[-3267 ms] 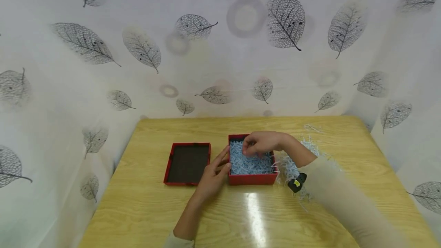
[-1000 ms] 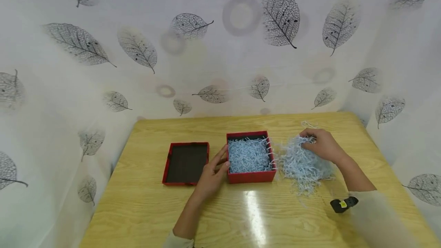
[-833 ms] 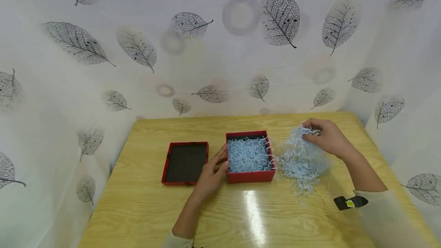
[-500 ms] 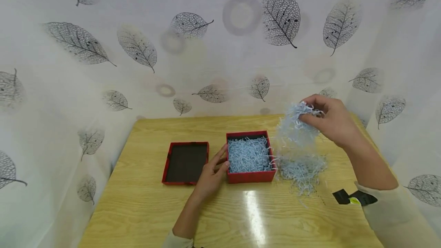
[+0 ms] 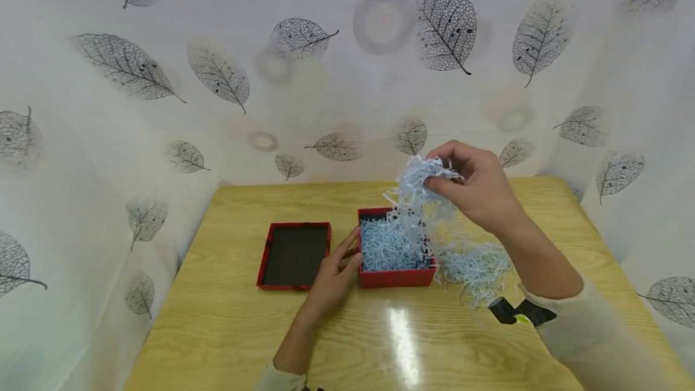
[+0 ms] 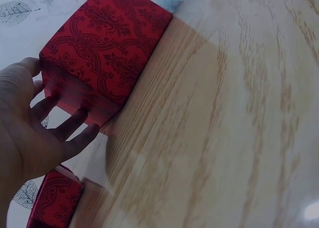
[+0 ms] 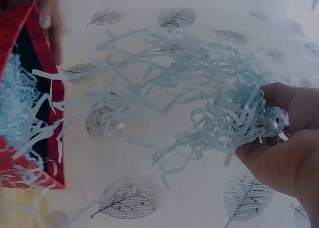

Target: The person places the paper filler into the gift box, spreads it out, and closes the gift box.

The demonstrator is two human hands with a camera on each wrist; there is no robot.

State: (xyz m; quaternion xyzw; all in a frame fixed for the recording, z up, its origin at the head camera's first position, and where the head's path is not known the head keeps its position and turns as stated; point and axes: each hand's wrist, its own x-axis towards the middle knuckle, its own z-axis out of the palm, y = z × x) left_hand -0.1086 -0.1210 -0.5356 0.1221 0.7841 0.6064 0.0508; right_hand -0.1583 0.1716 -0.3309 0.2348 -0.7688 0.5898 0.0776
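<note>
My right hand [image 5: 478,183] pinches a loose clump of pale blue shredded paper [image 7: 234,103] between thumb and fingers. The clump hangs over the right back part of a red patterned box [image 5: 397,278], with strands trailing down toward it. Blue shredded paper [image 5: 388,249] fills much of that box, and its dark inner wall shows at the back. Against the box's left side rest the fingers of my left hand [image 5: 332,279], spread and fairly straight in the left wrist view, where the box's red side [image 6: 99,49] shows a dark floral print.
A red-rimmed tray-like lid [image 5: 295,256] with a dark inside lies left of the box. On the wooden table [image 5: 217,343], a thin pile of shredded paper [image 5: 478,267] is right of the box. Behind stands a leaf-print curtain [image 5: 336,95].
My right hand took a clump of shredded paper from the pile, lifted it and carried it left over the box. The pile has shrunk. My left hand has stayed at the box.
</note>
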